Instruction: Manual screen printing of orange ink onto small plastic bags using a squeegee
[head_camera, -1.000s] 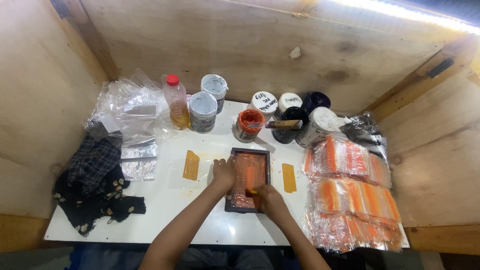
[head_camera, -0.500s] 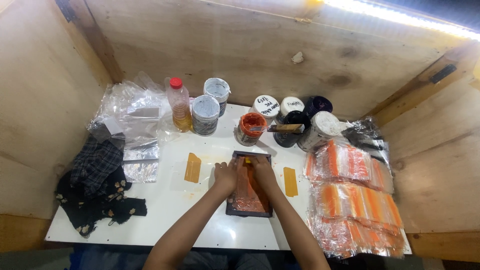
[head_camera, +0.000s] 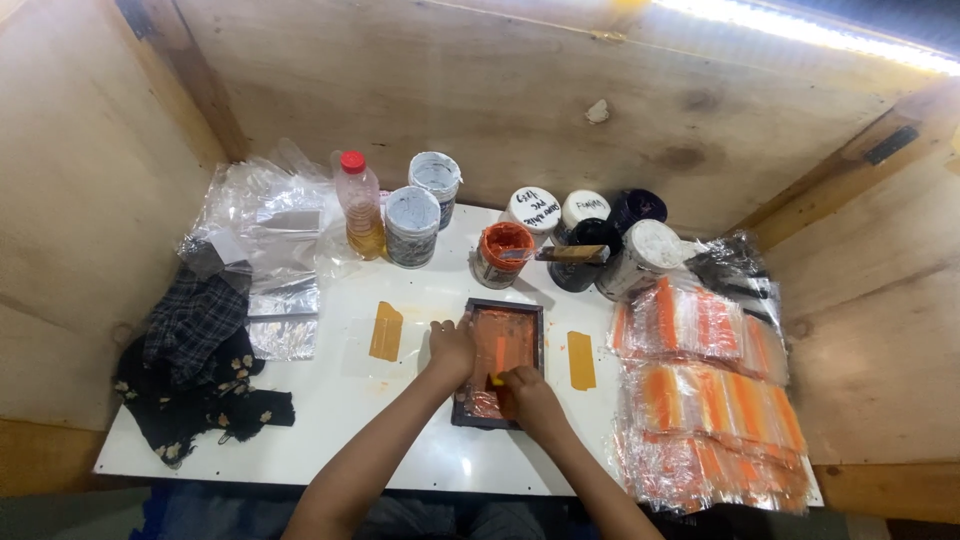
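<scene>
- Small dark-framed printing screen coated in orange ink (head_camera: 497, 360) lying flat mid white surface (head_camera: 330, 420).
- Left hand (head_camera: 452, 348) pressing on frame edge, fingers spread.
- Right hand (head_camera: 528, 392) grip closed around small yellow scraper (head_camera: 497, 379).
- Best pulled evenly, frame pinned firm.

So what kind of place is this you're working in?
Probably a small screen-printing booth with plywood walls: a dark printing frame smeared with orange ink, open ink tubs behind it, and bagged orange printed strips stacked at the side.
</scene>
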